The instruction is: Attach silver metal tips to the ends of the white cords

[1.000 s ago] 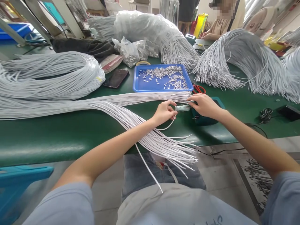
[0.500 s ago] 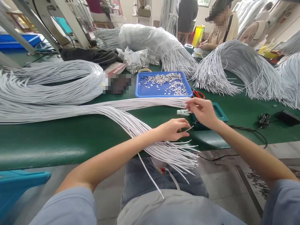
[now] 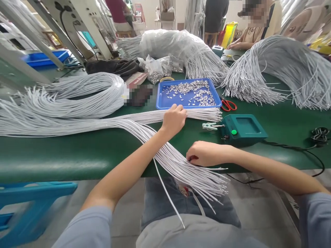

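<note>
My left hand [image 3: 173, 119] lies on the upper bundle of white wires [image 3: 201, 114], just in front of the blue tray [image 3: 165, 102]. Its fingers curl down onto the wires and hide their tips. My right hand [image 3: 204, 154] is closed at the table's front edge, pinching strands of the lower fan of white wires [image 3: 181, 165], whose ends hang over my lap. A green box-shaped device [image 3: 243, 128] with a small clip [image 3: 210, 126] on its left side stands to the right of both hands, untouched.
The blue tray holds several small metal pieces. Red scissors [image 3: 229, 105] lie to its right. Large coils of white wire [image 3: 85, 93] fill the left, back and right of the green table [image 3: 64, 155]. A black cable [image 3: 319, 136] runs at the right. Other people are at the far side.
My right hand left the clip on the green device and dropped to the wire fan at the table edge. My left hand moved up from that fan to the upper bundle.
</note>
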A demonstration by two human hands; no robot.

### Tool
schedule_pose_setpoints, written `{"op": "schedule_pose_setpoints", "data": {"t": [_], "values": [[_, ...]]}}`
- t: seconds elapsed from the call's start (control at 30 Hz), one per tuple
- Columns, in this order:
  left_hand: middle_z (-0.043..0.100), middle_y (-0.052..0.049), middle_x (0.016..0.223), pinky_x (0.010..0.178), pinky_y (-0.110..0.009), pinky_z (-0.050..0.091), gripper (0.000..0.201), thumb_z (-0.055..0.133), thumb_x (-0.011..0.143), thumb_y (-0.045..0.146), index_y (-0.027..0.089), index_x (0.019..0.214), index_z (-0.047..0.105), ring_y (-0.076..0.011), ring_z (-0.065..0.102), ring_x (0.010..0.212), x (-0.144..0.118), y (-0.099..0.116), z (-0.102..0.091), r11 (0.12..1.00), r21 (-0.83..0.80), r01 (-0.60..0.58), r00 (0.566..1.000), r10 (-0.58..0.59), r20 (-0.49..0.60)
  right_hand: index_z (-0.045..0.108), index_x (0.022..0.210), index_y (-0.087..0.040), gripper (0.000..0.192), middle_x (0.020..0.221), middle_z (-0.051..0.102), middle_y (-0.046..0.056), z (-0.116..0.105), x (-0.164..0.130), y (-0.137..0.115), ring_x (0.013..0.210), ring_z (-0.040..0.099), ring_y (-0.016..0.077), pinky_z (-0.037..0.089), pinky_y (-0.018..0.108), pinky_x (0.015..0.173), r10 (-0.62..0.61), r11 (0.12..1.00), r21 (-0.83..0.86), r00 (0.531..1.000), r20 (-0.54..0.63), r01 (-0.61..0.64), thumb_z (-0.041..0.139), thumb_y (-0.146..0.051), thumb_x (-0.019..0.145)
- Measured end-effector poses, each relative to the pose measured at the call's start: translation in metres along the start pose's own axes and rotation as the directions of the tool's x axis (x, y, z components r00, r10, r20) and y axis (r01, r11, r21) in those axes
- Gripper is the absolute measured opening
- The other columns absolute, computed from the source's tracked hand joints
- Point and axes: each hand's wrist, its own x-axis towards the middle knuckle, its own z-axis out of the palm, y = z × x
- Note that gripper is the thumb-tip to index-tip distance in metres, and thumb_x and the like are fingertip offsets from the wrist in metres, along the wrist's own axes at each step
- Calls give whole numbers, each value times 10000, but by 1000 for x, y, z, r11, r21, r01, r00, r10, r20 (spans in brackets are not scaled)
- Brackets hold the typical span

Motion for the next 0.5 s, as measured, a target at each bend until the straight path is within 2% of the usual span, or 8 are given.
{"op": "schedule_pose_setpoints", "data": {"t": [0.07, 0.1, 0.17, 0.27, 0.33, 0.5], "values": [[672, -131, 982, 717, -361, 446, 212, 495, 905, 128, 137, 908, 706, -269, 589, 979, 3, -9, 6, 989, 144, -27, 995, 13, 95, 716, 727, -145, 193, 647, 669, 11, 3, 4, 9, 538, 527, 81, 384, 219, 575, -16, 973, 230, 1000, 19, 12, 551, -145, 826], [669, -131, 984, 715, -366, 449, 232, 476, 895, 89, 133, 918, 702, -269, 594, 971, 4, -11, 8, 981, 190, -43, 992, 20, 123, 728, 778, -131, 192, 638, 660, 10, 6, 7, 15, 508, 538, 80, 401, 210, 546, 8, 928, 373, 999, 35, -20, 571, -215, 848], [665, -131, 989, 713, -371, 453, 291, 425, 880, 28, 129, 945, 690, -268, 602, 962, 4, -12, 9, 966, 249, -68, 989, 32, 147, 737, 856, -101, 229, 632, 645, 10, 12, 12, 27, 475, 531, 77, 416, 205, 518, 75, 870, 493, 993, -91, -20, 552, -235, 859], [661, -146, 1003, 707, -382, 453, 314, 407, 853, -9, 117, 966, 672, -286, 603, 973, 4, -9, 7, 952, 304, -41, 989, -5, 148, 755, 871, -94, 239, 690, 691, 38, 20, 15, 38, 551, 549, 86, 434, 208, 576, 10, 915, 389, 958, -285, 106, 544, -207, 855], [661, -154, 995, 695, -388, 447, 318, 408, 848, -13, 112, 988, 665, -300, 603, 976, 5, -8, 6, 945, 326, -7, 990, -38, 133, 762, 855, -102, 234, 700, 702, 38, 21, 15, 38, 575, 531, 83, 425, 205, 592, -51, 930, 332, 949, -311, 159, 554, -209, 858], [664, -139, 975, 646, -383, 421, 294, 408, 886, 28, 136, 963, 670, -300, 608, 939, 5, -12, 5, 942, 334, -20, 990, -29, 142, 756, 852, -108, 219, 650, 659, 6, 18, 13, 34, 540, 477, 67, 396, 196, 573, -80, 930, 320, 947, -310, 183, 546, -171, 856]]}}
